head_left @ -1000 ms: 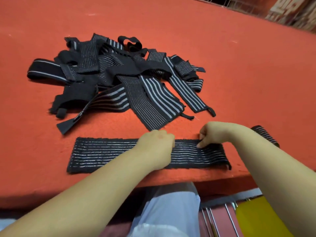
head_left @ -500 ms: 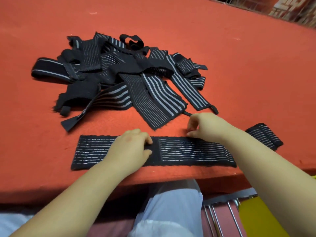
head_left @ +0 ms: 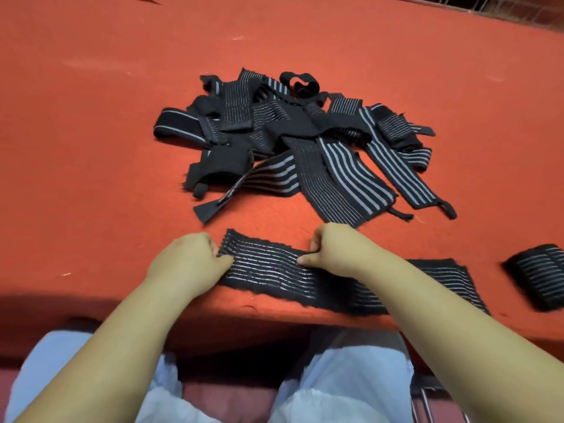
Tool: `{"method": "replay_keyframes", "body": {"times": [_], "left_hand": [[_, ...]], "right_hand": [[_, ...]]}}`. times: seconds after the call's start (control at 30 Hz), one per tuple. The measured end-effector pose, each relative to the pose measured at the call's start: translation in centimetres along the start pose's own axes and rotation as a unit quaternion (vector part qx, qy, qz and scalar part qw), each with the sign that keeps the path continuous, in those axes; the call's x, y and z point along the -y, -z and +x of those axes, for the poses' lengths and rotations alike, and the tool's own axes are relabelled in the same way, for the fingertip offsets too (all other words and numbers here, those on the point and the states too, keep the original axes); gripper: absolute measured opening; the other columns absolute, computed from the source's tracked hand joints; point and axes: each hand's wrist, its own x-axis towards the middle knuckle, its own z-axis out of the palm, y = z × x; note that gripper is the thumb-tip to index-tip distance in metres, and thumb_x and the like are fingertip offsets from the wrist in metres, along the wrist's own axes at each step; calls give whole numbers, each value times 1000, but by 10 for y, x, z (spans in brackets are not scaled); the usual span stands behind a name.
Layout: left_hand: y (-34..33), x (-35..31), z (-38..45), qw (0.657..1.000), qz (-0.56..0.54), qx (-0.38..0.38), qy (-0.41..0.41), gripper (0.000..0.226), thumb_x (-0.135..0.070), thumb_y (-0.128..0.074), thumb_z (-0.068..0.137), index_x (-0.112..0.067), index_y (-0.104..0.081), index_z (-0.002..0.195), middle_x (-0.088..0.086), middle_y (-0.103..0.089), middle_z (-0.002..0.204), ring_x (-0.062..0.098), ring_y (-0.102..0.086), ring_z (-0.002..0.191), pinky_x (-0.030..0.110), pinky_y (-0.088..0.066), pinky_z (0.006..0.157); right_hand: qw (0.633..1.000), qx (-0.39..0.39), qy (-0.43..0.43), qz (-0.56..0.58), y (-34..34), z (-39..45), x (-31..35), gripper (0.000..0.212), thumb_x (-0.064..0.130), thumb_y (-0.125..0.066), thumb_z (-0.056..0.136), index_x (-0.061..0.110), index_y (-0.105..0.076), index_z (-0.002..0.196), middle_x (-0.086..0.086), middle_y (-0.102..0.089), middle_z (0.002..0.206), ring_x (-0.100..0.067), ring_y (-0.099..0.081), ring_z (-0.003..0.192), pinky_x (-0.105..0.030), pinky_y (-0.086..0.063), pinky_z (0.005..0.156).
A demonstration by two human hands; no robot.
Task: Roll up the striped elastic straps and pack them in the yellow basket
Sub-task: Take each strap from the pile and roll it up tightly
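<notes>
Head view, lower centre of frame: long black elastic strap with thin silver stripes laid flat along the near edge of the red felt-covered counter. Left hand at the strap's left end, grip closed on that end with fingers curled over it; a second ago resting mid-strap, so shifted leftward to the end. Right hand pinching the strap nearer its middle, holding it down; right end running on under the right forearm. Judged: the strap's end just taken up, rolling about to begin. Upper centre: tangled heap of black striped elastic straps, unrolled. Right edge: one rolled black striped strap lying on the counter, not packed. Yellow basket out of frame.
</notes>
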Motion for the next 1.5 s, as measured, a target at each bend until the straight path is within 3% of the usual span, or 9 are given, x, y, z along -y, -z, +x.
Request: {"method": "replay_keyframes", "body": {"times": [0.23, 0.37, 0.53, 0.7, 0.97, 1.07, 1.2, 1.33, 1.5], "left_hand": [[-19, -25, 12, 962, -245, -81, -93, 12, -27, -69, 83, -20, -59, 83, -8, -60, 79, 12, -54, 79, 22, -35, 69], [-22, -29, 20, 906, -408, -16, -111, 10, -21, -74, 78, -21, -65, 82, -9, -66, 81, 6, -61, 76, 17, -45, 71], [-20, -14, 19, 832, -545, 58, -83, 9, -10, -69, 80, -17, -64, 78, -4, -67, 72, 9, -62, 66, 25, -49, 68], [-21, -12, 17, 829, -542, 76, -113, 10, -5, -69, 79, -13, -62, 79, -5, -65, 68, 3, -61, 62, 15, -48, 60], [-26, -7, 18, 813, -558, 77, -148, 24, 5, -60, 84, -18, -68, 89, -7, -70, 77, 3, -64, 72, 14, -49, 63], [-25, -8, 18, 811, -561, 66, -154, 29, 10, -56, 83, -17, -66, 83, -10, -67, 68, -1, -59, 59, 11, -44, 53], [-25, -8, 17, 808, -560, 52, -175, 29, 13, -56, 82, -14, -64, 75, -12, -65, 62, -4, -57, 55, 9, -42, 51], [-26, -7, 15, 802, -565, 51, -187, 31, 16, -55, 80, -13, -64, 74, -13, -67, 64, -4, -59, 59, 9, -44, 54], [-24, -5, 14, 782, -585, 94, -195, 28, 15, -57, 80, -13, -61, 83, -10, -66, 62, -1, -57, 51, 10, -40, 45]], "right_hand": [[994, 39, 10, 102, -20, -43, 22, 31, 40, -71, 80, 11, -60, 79, -5, -66, 79, -23, -62, 78, -29, -44, 67], [949, 63, 1, 309, -31, -45, 29, 29, 27, -71, 83, 14, -50, 68, -5, -62, 59, -16, -58, 50, -32, -52, 54], [887, -48, 30, 458, -39, -30, 25, 19, 21, -75, 79, 22, -57, 87, 4, -62, 69, -7, -58, 55, -30, -52, 61], [815, -136, 59, 560, -40, -16, 38, 10, 15, -65, 87, 18, -67, 96, 4, -66, 76, -12, -64, 74, -30, -54, 69], [728, -141, 46, 669, -57, -6, 39, 4, 8, -62, 89, 8, -66, 89, -5, -69, 73, -10, -63, 63, -19, -50, 59], [722, -162, 48, 671, -58, -8, 38, 16, 17, -63, 88, 10, -60, 74, -11, -57, 62, -15, -52, 52, -18, -42, 48], [721, -170, 60, 669, -58, -11, 40, 30, 36, -62, 80, 6, -60, 78, -18, -50, 71, -24, -43, 61, -25, -38, 51], [723, -168, 59, 668, -60, -13, 39, 7, 12, -60, 89, 13, -62, 82, -9, -55, 67, -12, -50, 53, -17, -38, 42], [702, -162, 75, 690, -59, -16, 35, 22, -5, -52, 89, 15, -61, 90, 11, -54, 52, 1, -47, 41, -15, -34, 38]]}}
